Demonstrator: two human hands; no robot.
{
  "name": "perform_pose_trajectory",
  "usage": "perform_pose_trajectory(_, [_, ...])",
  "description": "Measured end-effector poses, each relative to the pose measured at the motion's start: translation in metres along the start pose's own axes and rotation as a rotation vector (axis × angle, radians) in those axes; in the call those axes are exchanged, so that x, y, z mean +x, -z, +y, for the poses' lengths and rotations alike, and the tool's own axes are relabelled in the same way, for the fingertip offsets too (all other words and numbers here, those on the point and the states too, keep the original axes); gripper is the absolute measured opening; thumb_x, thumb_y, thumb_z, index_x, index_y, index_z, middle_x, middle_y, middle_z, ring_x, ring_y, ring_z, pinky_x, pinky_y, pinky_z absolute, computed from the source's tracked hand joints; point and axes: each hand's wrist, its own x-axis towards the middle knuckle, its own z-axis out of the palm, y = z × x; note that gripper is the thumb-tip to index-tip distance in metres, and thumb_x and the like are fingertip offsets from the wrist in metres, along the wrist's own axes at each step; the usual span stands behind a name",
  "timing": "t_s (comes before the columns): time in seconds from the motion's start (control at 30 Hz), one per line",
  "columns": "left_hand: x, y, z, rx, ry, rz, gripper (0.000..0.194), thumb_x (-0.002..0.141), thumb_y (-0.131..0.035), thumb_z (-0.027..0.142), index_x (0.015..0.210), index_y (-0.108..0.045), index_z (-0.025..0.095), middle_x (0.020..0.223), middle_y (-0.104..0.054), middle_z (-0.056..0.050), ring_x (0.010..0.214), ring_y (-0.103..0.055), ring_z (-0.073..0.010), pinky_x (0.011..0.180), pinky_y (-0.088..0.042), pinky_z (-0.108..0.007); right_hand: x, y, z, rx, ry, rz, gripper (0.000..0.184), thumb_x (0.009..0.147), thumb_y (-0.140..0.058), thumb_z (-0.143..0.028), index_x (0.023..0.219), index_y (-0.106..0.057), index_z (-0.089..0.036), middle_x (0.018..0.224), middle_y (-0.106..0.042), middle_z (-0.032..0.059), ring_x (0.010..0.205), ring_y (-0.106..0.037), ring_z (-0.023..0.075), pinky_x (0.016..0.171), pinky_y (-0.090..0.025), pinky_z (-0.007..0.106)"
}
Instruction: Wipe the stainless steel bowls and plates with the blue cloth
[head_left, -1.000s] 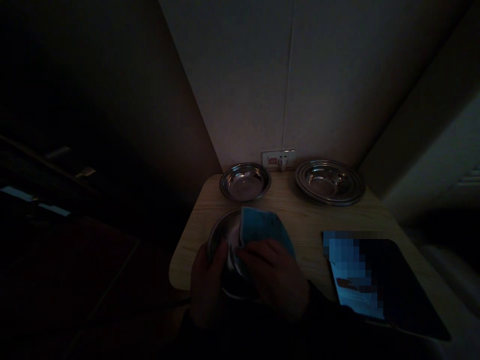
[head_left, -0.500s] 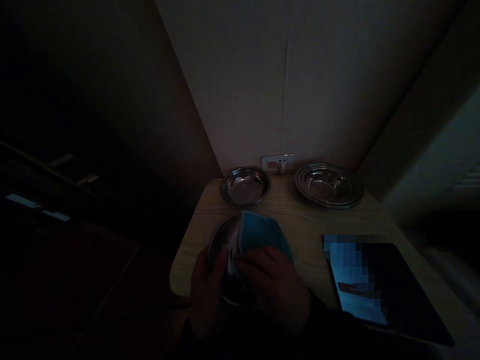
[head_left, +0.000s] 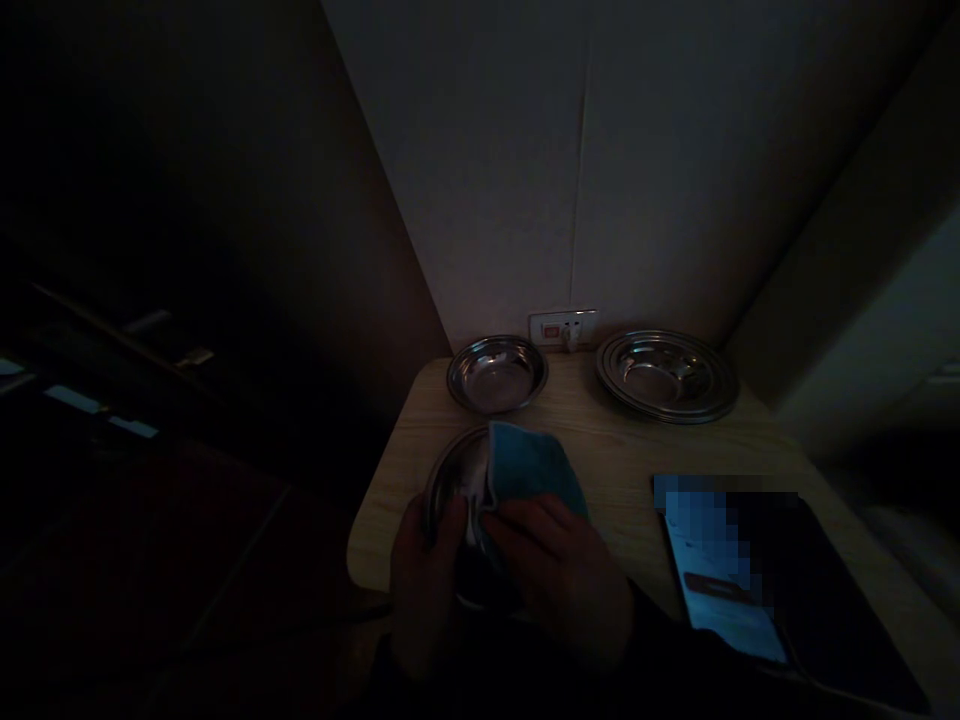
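Note:
My left hand grips the near-left rim of a shiny metal plate, thumb on the inner side. A blue-green cloth is bunched in my right hand and lies over the right part of that plate. Much of the plate is hidden by the cloth and both hands, and its near side is lost in shadow. Behind it, a second metal plate rests by the wall. To the back right, a stack of metal plates sits on the wooden table.
At the table's right lies a phone with a lit screen, beside a dark flat object. A wall socket with a plug is just above the table's back edge. The room is dim, with a dark floor to the left.
The whole scene has shifted slightly right as the view turned a little. Both hands keep their hold on the plate and the cloth, with hardly any movement between them.

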Motion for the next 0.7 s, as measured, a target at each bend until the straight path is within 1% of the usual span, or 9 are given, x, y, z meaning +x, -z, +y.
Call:
perform_pose_trajectory(0.07, [-0.0012, -0.0007, -0.0007, -0.028, -0.02, -0.001, 0.04, 0.074, -0.059, 0.047, 0.1, -0.058, 0.016, 0.092, -0.067, -0.005, 0.083, -0.061, -0.0199, 0.071, -0.047, -0.029, -0.0008, 0.001, 0.0013, -0.012, 0.006, 0.016, 0.024, 0.089, -0.044, -0.015, 0.103, -0.064, -0.013, 0.094, -0.066, 0.0097, 0.081, -0.054, 0.0204, 0.069, -0.051, 0.033])
perform_pose_trajectory(0.13, [-0.0021, -0.0014, 0.0001, -0.007, -0.045, 0.003, 0.039, 0.074, -0.059, 0.047, 0.098, -0.058, 0.016, 0.092, -0.066, -0.005, 0.084, -0.061, -0.0195, 0.071, -0.046, -0.029, -0.0004, 0.0024, 0.0015, -0.024, 0.012, 0.033, 0.025, 0.089, -0.043, -0.015, 0.102, -0.064, -0.011, 0.094, -0.065, 0.0107, 0.082, -0.054, 0.0209, 0.071, -0.051, 0.034])
perform_pose_trajectory(0.27, [-0.0028, -0.0024, 0.0027, 0.068, -0.057, 0.001, 0.036, 0.074, -0.059, 0.046, 0.094, -0.059, 0.016, 0.086, -0.066, -0.004, 0.08, -0.061, -0.0185, 0.071, -0.046, -0.029, 0.0004, 0.0057, -0.0007, 0.011, 0.046, -0.015, 0.025, 0.091, -0.042, -0.018, 0.102, -0.064, -0.013, 0.089, -0.066, 0.008, 0.077, -0.054, 0.0181, 0.064, -0.05, 0.029])
perform_pose_trajectory(0.33, [-0.003, -0.0031, 0.0033, 0.037, -0.057, -0.011, 0.037, 0.075, -0.058, 0.046, 0.097, -0.058, 0.017, 0.088, -0.066, -0.004, 0.081, -0.061, -0.019, 0.071, -0.046, -0.029, 0.0011, 0.0063, -0.0004, -0.01, 0.071, 0.006, 0.024, 0.09, -0.044, -0.017, 0.101, -0.064, -0.012, 0.091, -0.066, 0.0092, 0.078, -0.054, 0.0188, 0.065, -0.05, 0.03])
perform_pose_trajectory(0.4, [-0.003, -0.0037, 0.0036, 0.032, -0.056, -0.014, 0.038, 0.075, -0.058, 0.047, 0.097, -0.058, 0.017, 0.089, -0.066, -0.004, 0.081, -0.061, -0.0194, 0.07, -0.046, -0.03, 0.0016, 0.0059, 0.0003, -0.033, 0.059, 0.041, 0.024, 0.089, -0.044, -0.016, 0.099, -0.064, -0.01, 0.092, -0.066, 0.0106, 0.079, -0.054, 0.0198, 0.067, -0.05, 0.031])
perform_pose_trajectory(0.53, [-0.0023, -0.0037, 0.0032, 0.085, -0.066, -0.022, 0.038, 0.074, -0.058, 0.048, 0.093, -0.059, 0.015, 0.085, -0.066, -0.005, 0.077, -0.061, -0.0189, 0.069, -0.046, -0.029, 0.0016, 0.004, 0.0013, -0.002, 0.038, 0.017, 0.024, 0.09, -0.043, -0.017, 0.1, -0.064, -0.012, 0.089, -0.067, 0.0079, 0.075, -0.054, 0.0181, 0.063, -0.05, 0.029])
perform_pose_trajectory(0.63, [-0.002, -0.0033, 0.0014, 0.039, -0.043, -0.014, 0.039, 0.075, -0.057, 0.048, 0.098, -0.058, 0.016, 0.089, -0.067, -0.005, 0.08, -0.061, -0.0191, 0.069, -0.047, -0.029, 0.0032, 0.0038, 0.0022, -0.038, 0.048, 0.067, 0.023, 0.089, -0.044, -0.016, 0.097, -0.065, -0.011, 0.091, -0.066, 0.01, 0.079, -0.055, 0.0197, 0.068, -0.05, 0.032])
perform_pose_trajectory(0.67, [-0.002, -0.0032, 0.001, 0.037, -0.032, -0.005, 0.04, 0.075, -0.057, 0.049, 0.099, -0.058, 0.017, 0.089, -0.067, -0.005, 0.081, -0.061, -0.0193, 0.069, -0.047, -0.029, 0.0038, 0.0039, 0.0024, -0.039, 0.02, 0.067, 0.023, 0.089, -0.044, -0.015, 0.097, -0.065, -0.011, 0.091, -0.066, 0.0101, 0.079, -0.054, 0.0201, 0.068, -0.05, 0.032])
perform_pose_trajectory(0.7, [-0.0021, -0.0032, 0.0009, 0.048, -0.028, 0.002, 0.041, 0.074, -0.058, 0.049, 0.098, -0.058, 0.017, 0.089, -0.067, -0.005, 0.08, -0.062, -0.0194, 0.07, -0.047, -0.03, 0.0043, 0.0039, 0.0025, -0.019, 0.029, 0.045, 0.024, 0.089, -0.044, -0.017, 0.098, -0.065, -0.011, 0.09, -0.066, 0.009, 0.077, -0.054, 0.0194, 0.066, -0.05, 0.031])
